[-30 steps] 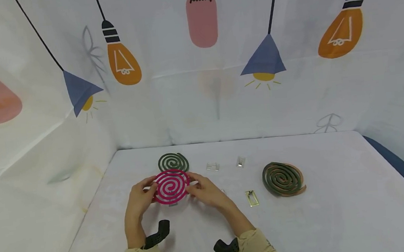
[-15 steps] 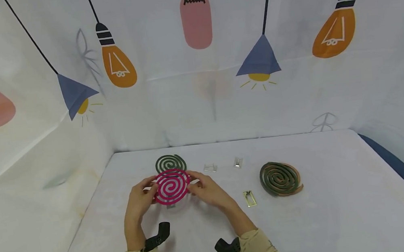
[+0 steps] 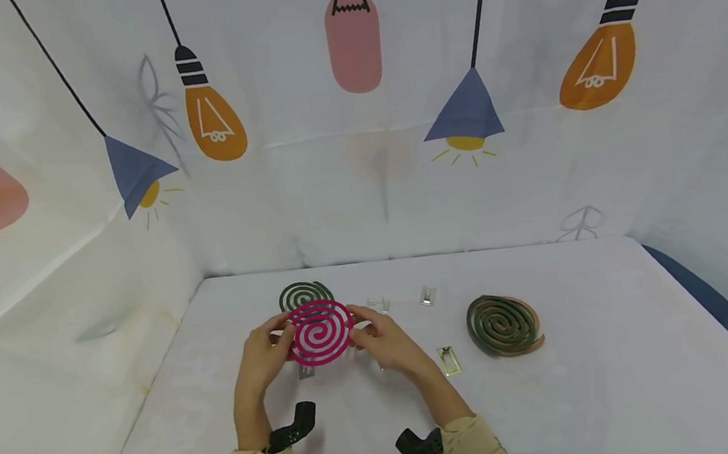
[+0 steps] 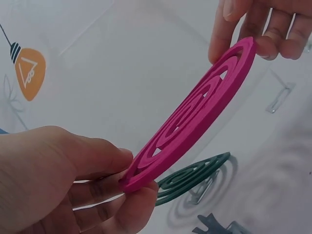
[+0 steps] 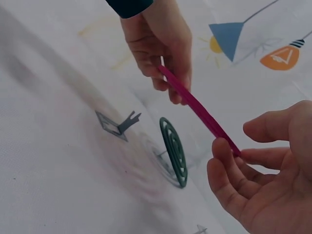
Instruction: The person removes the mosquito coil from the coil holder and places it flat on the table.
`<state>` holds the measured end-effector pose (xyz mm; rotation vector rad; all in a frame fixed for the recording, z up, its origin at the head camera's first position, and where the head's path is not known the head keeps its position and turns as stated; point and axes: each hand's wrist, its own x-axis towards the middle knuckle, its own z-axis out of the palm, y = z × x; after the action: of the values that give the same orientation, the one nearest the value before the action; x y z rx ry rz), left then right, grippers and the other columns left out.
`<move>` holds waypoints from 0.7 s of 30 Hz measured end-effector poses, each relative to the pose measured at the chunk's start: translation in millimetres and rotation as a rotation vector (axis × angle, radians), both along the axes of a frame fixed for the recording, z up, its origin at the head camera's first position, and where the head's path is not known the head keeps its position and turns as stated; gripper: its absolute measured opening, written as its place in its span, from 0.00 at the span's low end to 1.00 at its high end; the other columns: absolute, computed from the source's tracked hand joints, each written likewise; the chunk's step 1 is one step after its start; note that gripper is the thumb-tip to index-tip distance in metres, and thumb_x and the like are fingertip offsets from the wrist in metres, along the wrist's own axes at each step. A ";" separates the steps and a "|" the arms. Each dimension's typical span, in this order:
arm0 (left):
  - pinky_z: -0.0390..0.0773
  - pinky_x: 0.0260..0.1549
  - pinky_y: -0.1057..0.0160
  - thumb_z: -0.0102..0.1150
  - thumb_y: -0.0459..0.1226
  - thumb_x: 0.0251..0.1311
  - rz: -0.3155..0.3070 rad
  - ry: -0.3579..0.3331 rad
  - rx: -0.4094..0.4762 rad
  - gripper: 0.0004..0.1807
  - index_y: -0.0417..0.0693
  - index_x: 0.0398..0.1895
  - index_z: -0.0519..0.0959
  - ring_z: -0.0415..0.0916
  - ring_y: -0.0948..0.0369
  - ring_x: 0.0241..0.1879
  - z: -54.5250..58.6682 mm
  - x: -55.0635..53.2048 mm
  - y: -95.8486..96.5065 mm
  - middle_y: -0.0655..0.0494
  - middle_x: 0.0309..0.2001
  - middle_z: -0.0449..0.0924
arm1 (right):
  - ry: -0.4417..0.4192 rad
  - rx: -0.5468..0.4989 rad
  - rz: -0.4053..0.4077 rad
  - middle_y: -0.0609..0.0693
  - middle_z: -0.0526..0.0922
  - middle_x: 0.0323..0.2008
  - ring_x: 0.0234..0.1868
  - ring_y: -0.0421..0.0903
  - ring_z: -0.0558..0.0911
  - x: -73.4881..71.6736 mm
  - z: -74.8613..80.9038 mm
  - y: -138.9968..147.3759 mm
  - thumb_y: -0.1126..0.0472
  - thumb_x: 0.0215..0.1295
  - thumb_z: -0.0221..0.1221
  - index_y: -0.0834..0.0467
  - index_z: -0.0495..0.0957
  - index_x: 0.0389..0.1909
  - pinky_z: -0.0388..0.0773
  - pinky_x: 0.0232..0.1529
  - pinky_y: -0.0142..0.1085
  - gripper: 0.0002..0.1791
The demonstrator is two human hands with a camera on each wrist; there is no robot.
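1. The pink coil (image 4: pixel 197 124) is a flat, round spiral held in the air between both hands, above the table (image 3: pixel 584 396), left of the table's middle in the head view.
2. Being round, it has hardly any long axis; the head view shows its broad face towards the camera, one edge at each hand.
3. The left wrist view shows it aslant, a narrow oval running from lower left up to upper right.
4. The right wrist view shows it nearly edge-on, a thin strip sloping from upper left to lower right.
5. The left hand (image 3: pixel 264 355) pinches the coil's left edge between thumb and fingers.
6. The right hand (image 3: pixel 390 343) holds the opposite edge among its bent fingers; in the right wrist view its thumb stands apart from the coil.
7. Just behind the pink coil in the head view, and partly covered by it, a dark green coil (image 5: pixel 174 152) sits raised off the table.
8. A small metal stand (image 3: pixel 306 371) with an upturned prong lies on the table just below the pink coil in the head view.
9. To the right, a gold-coloured stand (image 3: pixel 449 360) lies near a second green coil (image 3: pixel 501 325), which rests over a brown coil (image 3: pixel 538 342).
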<state>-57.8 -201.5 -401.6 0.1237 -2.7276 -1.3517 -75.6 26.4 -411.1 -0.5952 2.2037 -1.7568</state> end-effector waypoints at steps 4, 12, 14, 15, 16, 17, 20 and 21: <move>0.79 0.25 0.68 0.51 0.37 0.66 -0.019 0.011 0.030 0.20 0.41 0.60 0.72 0.79 0.58 0.34 -1.3 -1.7 5.7 0.41 0.48 0.78 | 0.016 0.008 -0.010 0.60 0.73 0.55 0.43 0.51 0.81 0.0 2.5 6.8 0.62 0.69 0.51 0.58 0.62 0.68 0.78 0.46 0.50 0.26; 0.80 0.25 0.68 0.52 0.36 0.65 -0.029 0.025 0.038 0.20 0.41 0.60 0.73 0.78 0.59 0.32 -1.1 -5.0 14.8 0.42 0.47 0.79 | 0.033 0.013 -0.037 0.59 0.74 0.56 0.42 0.50 0.81 -4.6 1.7 15.7 0.62 0.69 0.51 0.57 0.63 0.67 0.76 0.48 0.53 0.26; 0.80 0.25 0.68 0.52 0.36 0.65 -0.033 0.031 0.030 0.20 0.41 0.60 0.73 0.78 0.59 0.32 0.1 -4.8 16.8 0.42 0.47 0.79 | 0.036 0.010 -0.042 0.59 0.74 0.56 0.42 0.49 0.81 -5.5 2.4 17.5 0.63 0.69 0.51 0.58 0.63 0.67 0.76 0.48 0.53 0.26; 0.80 0.25 0.68 0.53 0.36 0.65 -0.036 0.034 0.030 0.20 0.41 0.60 0.73 0.78 0.59 0.33 0.7 -4.6 17.8 0.41 0.47 0.79 | 0.035 0.008 -0.046 0.59 0.74 0.55 0.42 0.50 0.80 -5.7 3.0 18.4 0.63 0.69 0.51 0.58 0.63 0.67 0.76 0.48 0.53 0.26; 0.80 0.24 0.67 0.53 0.35 0.65 -0.039 0.038 0.030 0.21 0.41 0.60 0.73 0.78 0.58 0.33 1.1 -4.5 18.7 0.41 0.47 0.79 | 0.036 0.006 -0.050 0.59 0.74 0.55 0.42 0.50 0.80 -5.9 3.5 19.3 0.63 0.69 0.51 0.58 0.63 0.67 0.77 0.48 0.52 0.25; 0.80 0.24 0.67 0.53 0.35 0.65 -0.041 0.036 0.027 0.21 0.40 0.60 0.72 0.78 0.58 0.33 1.4 -4.3 19.6 0.41 0.47 0.79 | 0.036 0.006 -0.053 0.59 0.74 0.55 0.43 0.52 0.80 -5.7 4.0 20.2 0.63 0.69 0.51 0.58 0.63 0.67 0.77 0.48 0.52 0.26; 0.80 0.24 0.66 0.54 0.36 0.64 -0.047 0.033 0.025 0.21 0.41 0.61 0.72 0.79 0.57 0.33 3.4 -3.3 22.5 0.41 0.47 0.79 | 0.031 0.008 -0.065 0.59 0.74 0.56 0.44 0.55 0.80 -4.4 8.2 22.9 0.64 0.69 0.51 0.60 0.62 0.67 0.78 0.47 0.48 0.26; 0.80 0.24 0.66 0.54 0.36 0.64 -0.049 0.031 0.021 0.21 0.41 0.61 0.72 0.78 0.57 0.33 4.2 -3.1 23.5 0.42 0.47 0.79 | 0.026 0.009 -0.069 0.59 0.74 0.56 0.44 0.56 0.79 -3.3 10.8 23.8 0.64 0.69 0.50 0.60 0.62 0.67 0.78 0.47 0.46 0.26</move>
<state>-60.9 -178.0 -397.3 0.0373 -2.7087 -1.3837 -78.9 50.1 -400.3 -0.5491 2.2750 -1.7811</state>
